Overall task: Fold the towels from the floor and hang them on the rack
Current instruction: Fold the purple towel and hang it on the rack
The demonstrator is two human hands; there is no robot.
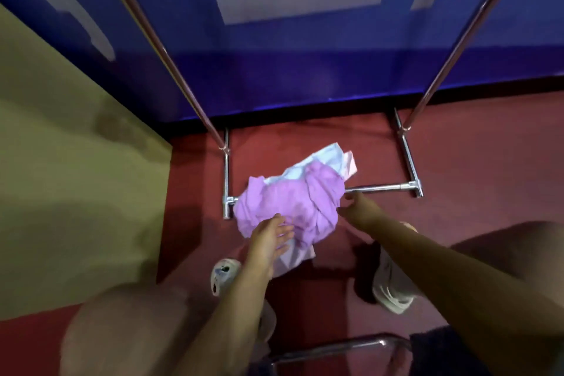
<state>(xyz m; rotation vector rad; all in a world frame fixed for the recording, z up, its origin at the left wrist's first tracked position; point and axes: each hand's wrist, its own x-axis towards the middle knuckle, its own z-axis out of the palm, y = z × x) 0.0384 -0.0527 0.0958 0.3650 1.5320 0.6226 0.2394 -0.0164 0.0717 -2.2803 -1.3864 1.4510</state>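
A crumpled purple towel (293, 204) lies on top of a heap on the red floor, with a pale blue-white towel (323, 159) and a pink edge showing beneath it. The heap rests across the rack's chrome base bar (381, 187). My left hand (271, 238) hovers over the heap's near edge with fingers spread, holding nothing. Reaching in from the right, my right hand (354, 204) touches the purple towel's right edge; its fingers are partly hidden, and no grip shows. The rack's two chrome uprights (158, 49) rise to the left and right.
A blue banner with white lettering (290, 40) hangs behind the rack. An olive wall (61, 162) stands to the left. My two shoes (393, 287) stand on the red floor close to the heap. A chrome bar (335, 345) crosses the bottom of the view.
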